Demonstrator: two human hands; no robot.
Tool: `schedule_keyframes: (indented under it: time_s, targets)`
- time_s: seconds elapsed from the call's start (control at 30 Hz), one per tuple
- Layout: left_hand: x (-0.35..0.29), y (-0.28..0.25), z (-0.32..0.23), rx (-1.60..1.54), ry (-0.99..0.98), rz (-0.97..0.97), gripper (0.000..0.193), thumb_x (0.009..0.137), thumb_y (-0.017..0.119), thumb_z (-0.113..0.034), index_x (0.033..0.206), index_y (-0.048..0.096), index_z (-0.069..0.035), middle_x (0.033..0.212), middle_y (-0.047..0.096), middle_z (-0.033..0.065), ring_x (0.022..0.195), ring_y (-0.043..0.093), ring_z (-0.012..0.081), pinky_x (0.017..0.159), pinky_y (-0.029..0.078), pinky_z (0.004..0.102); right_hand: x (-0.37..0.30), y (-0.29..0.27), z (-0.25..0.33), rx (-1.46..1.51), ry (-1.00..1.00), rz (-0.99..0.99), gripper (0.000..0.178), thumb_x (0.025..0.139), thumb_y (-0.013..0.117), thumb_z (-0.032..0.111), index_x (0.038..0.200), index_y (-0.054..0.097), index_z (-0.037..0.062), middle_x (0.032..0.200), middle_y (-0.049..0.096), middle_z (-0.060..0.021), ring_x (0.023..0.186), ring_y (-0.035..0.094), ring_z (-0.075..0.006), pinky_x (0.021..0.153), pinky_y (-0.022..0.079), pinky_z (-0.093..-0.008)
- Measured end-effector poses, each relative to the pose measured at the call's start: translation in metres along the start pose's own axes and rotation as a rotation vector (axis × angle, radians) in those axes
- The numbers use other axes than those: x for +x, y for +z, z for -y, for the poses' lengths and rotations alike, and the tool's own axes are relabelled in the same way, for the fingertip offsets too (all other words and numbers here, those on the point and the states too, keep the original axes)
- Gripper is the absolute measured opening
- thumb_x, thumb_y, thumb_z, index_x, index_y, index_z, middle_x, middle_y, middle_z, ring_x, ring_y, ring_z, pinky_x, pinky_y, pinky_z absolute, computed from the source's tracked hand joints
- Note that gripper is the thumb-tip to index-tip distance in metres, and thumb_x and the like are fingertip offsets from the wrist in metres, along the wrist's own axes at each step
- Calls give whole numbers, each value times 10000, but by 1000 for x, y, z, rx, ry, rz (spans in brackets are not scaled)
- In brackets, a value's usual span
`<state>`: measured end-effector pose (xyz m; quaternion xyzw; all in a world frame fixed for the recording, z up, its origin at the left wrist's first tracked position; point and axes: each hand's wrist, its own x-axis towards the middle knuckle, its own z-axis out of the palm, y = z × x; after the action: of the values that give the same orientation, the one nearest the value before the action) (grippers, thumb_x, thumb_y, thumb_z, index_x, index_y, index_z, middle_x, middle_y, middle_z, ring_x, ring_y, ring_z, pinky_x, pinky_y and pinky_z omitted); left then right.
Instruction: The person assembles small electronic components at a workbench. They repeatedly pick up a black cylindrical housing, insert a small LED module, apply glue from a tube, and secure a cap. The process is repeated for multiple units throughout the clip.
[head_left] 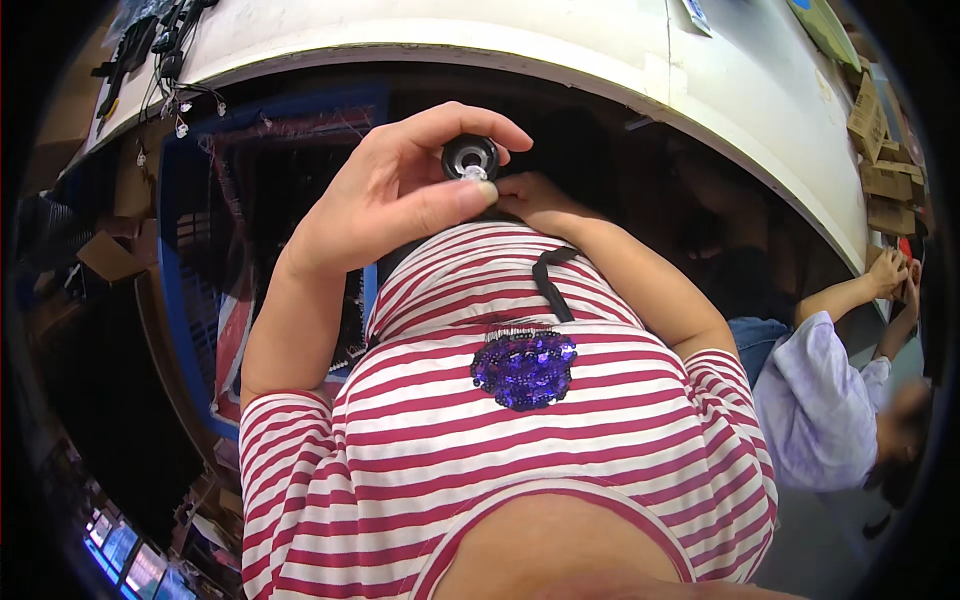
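Observation:
My left hand (pixel 392 205) is raised in front of my waist, its fingers and thumb closed around a small black round part (pixel 468 150). This part has a ring-like rim and a dark hollow middle, and a small clear piece (pixel 475 174) shows at its lower edge by my thumb tip. Just right of it and lower down, my right hand (pixel 540 203) rests against my waist. Its fingers are curled in and partly hidden behind my left thumb; what they hold, if anything, is out of sight.
A white table (pixel 560 35) curves across the far side. Cables with small connectors (pixel 175 60) hang over its left edge. A blue plastic crate (pixel 190 260) stands at left. Small cardboard boxes (pixel 885 180) line the right, where another person (pixel 820 400) works at the table.

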<state>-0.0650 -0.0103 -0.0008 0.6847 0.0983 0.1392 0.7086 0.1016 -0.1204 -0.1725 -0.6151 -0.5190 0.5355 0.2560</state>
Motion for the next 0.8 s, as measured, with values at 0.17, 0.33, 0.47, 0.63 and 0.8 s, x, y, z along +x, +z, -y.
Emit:
schedule_keyframes:
  time_s: [0.17,0.33,0.47,0.63,0.8]
  targets:
    - [1,5,0,-8,-94,-73,296,829,470,-186,1014,579,16,888,572,72,606,499,65,525,400,168,-1,-2,2,-124,-41,28,199,811,527,152,951,638,64,837,645,-124,785,614,-243,724,451,-318]
    - [2,2,1,-65,-135,-100,309,838,483,-217,1013,575,21,891,575,71,591,498,56,505,393,162,-4,-4,10,-132,16,53,213,801,534,170,953,646,70,849,647,-128,797,615,-255,741,456,-327]
    - [1,1,3,-45,-53,-57,325,815,516,-237,997,570,27,889,573,70,581,484,51,511,388,158,-4,-3,11,-121,37,65,220,801,536,172,960,647,68,863,648,-131,809,616,-255,755,457,-326]
    - [-1,0,1,2,-130,-77,317,799,531,-238,972,572,24,878,573,67,577,463,46,515,379,154,-5,-3,12,-113,46,74,219,798,542,170,958,648,64,869,648,-135,817,616,-258,761,456,-329]
    - [-2,-1,1,-93,-186,-62,305,804,519,-224,972,575,24,863,576,66,589,465,48,515,376,156,-4,-2,11,-124,41,64,216,790,548,167,950,651,66,873,648,-134,822,615,-262,766,457,-327]
